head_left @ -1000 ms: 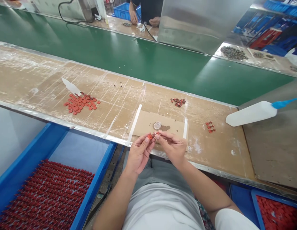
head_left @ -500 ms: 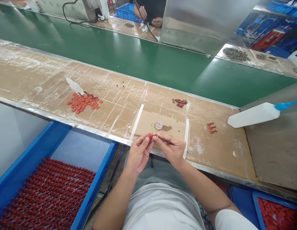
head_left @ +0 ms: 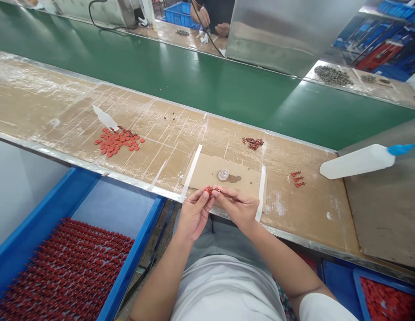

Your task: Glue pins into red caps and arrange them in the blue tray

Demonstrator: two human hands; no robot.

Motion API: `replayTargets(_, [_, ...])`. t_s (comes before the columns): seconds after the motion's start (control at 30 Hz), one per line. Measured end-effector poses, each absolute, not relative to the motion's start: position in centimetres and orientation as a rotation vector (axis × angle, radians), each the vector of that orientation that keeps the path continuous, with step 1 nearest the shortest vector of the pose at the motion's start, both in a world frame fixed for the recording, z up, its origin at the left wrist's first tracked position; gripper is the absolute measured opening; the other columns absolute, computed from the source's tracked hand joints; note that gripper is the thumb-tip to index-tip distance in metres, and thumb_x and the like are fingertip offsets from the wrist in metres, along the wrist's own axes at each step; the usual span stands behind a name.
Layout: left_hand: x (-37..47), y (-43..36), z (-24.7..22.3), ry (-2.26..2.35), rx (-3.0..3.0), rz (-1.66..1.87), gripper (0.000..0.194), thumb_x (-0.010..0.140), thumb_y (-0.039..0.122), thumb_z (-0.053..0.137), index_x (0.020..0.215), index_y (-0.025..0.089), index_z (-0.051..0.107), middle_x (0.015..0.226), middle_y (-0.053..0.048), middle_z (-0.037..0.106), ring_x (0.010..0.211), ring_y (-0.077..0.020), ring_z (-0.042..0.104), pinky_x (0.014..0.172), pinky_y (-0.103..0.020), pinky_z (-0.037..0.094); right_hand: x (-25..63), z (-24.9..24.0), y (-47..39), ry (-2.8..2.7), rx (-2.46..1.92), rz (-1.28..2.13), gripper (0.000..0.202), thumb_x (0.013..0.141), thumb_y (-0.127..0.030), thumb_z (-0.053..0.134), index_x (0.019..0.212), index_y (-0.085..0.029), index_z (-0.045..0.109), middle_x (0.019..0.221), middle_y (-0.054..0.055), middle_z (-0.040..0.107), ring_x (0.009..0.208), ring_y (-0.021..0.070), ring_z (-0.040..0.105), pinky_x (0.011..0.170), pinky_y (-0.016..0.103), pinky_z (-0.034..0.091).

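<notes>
Small red pieces (head_left: 209, 190) are pinched between my two hands at the front edge of the table. My left hand (head_left: 196, 213) is closed on a red piece, and my right hand (head_left: 239, 207) grips a small red part against it; the fingers hide most of both. Just beyond the fingertips, a small clear cup (head_left: 223, 174) stands on a taped cardboard sheet (head_left: 207, 167), beside a brown stain. A pile of red discs (head_left: 115, 141) lies to the left. Dark red parts (head_left: 253, 143) are heaped behind the sheet, and three red pieces (head_left: 298, 179) sit to its right.
A white bottle with blue tip (head_left: 358, 161) lies at the right. A white pointed piece (head_left: 105, 118) touches the disc pile. Beyond runs a green belt (head_left: 194, 80), with another person's hands (head_left: 222, 30) across it. A blue tray (head_left: 150, 232) of red parts is lower left.
The view has shifted very slightly. Both hands keep their pinch on the red pieces, with hardly any movement.
</notes>
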State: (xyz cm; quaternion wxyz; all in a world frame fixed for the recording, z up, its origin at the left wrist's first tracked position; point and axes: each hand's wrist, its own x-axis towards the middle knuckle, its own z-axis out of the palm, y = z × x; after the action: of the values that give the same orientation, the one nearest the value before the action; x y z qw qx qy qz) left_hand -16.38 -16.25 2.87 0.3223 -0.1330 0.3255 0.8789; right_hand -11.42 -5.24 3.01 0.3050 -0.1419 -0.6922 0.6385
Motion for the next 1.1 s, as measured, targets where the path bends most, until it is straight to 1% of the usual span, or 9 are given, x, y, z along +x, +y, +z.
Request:
replayTargets(0.27, [-16.39, -16.29, 2.55, 0.896, -0.319, 2.299, 0.019, 0.07, 0.016, 0.075, 0.089, 0.015, 0.073, 0.094, -0.006, 0.075, 0.086, -0.0127, 0.07, 0.083, -0.02, 0.055, -11.42, 3.0, -5.31, -1.833, -0.346, 1.681, 0.024, 0.071, -0.018, 0.075, 0.092, -0.029, 0.074, 0.094, -0.001, 0.074, 0.084, 0.0204, 0.072, 0.08, 0.034, 0.063])
replayTargets(0.43, [-16.38, -16.45, 2.58, 0.909, -0.282, 2.311, 0.019, 0.07, 0.016, 0.075, 0.089, 0.015, 0.073, 0.093, -0.006, 0.075, 0.085, -0.012, 0.07, 0.08, -0.018, 0.055, -11.43, 3.12, -5.34, -1.834, -0.328, 1.696, 0.025, 0.071, -0.017, 0.075, 0.092, -0.03, 0.074, 0.094, -0.003, 0.074, 0.083, 0.02, 0.072, 0.079, 0.034, 0.063])
replayTargets(0.63, [-16.36, -16.53, 2.59, 0.956, -0.252, 2.32, 0.02, 0.069, 0.017, 0.076, 0.089, 0.016, 0.074, 0.094, -0.007, 0.075, 0.087, -0.0134, 0.07, 0.081, -0.019, 0.055, -11.4, 3.16, -5.3, -1.876, -0.317, 1.664, 0.023, 0.072, -0.019, 0.074, 0.092, -0.029, 0.074, 0.095, -0.002, 0.074, 0.085, 0.0198, 0.072, 0.081, 0.034, 0.062])
replayTargets(0.87, [-16.32, -16.59, 2.26, 0.987, -0.205, 2.323, 0.019, 0.071, 0.016, 0.075, 0.09, 0.017, 0.075, 0.094, -0.005, 0.075, 0.085, -0.0113, 0.07, 0.081, -0.017, 0.055, -11.28, 2.91, -5.07, -1.898, -0.287, 1.689, 0.025, 0.073, -0.017, 0.074, 0.094, -0.028, 0.074, 0.096, -0.001, 0.074, 0.086, 0.0189, 0.072, 0.081, 0.032, 0.062])
replayTargets(1.0, [-16.19, -16.48, 2.19, 1.009, -0.196, 2.31, 0.022, 0.068, 0.017, 0.077, 0.09, 0.016, 0.074, 0.093, -0.007, 0.075, 0.086, -0.0131, 0.07, 0.08, -0.02, 0.056, -11.16, 2.72, -4.67, -1.917, -0.241, 1.598, 0.027, 0.071, -0.013, 0.075, 0.094, -0.029, 0.074, 0.095, -0.001, 0.074, 0.088, 0.0194, 0.071, 0.085, 0.035, 0.06])
replayTargets(1.1, [-16.05, -16.25, 2.33, 1.011, -0.195, 2.289, 0.023, 0.067, 0.018, 0.077, 0.09, 0.016, 0.074, 0.091, -0.006, 0.075, 0.084, -0.0129, 0.07, 0.079, -0.02, 0.056, -11.09, 2.72, -4.34, -1.921, -0.196, 1.507, 0.029, 0.07, -0.012, 0.075, 0.093, -0.03, 0.074, 0.093, -0.001, 0.074, 0.086, 0.0195, 0.071, 0.086, 0.037, 0.059])
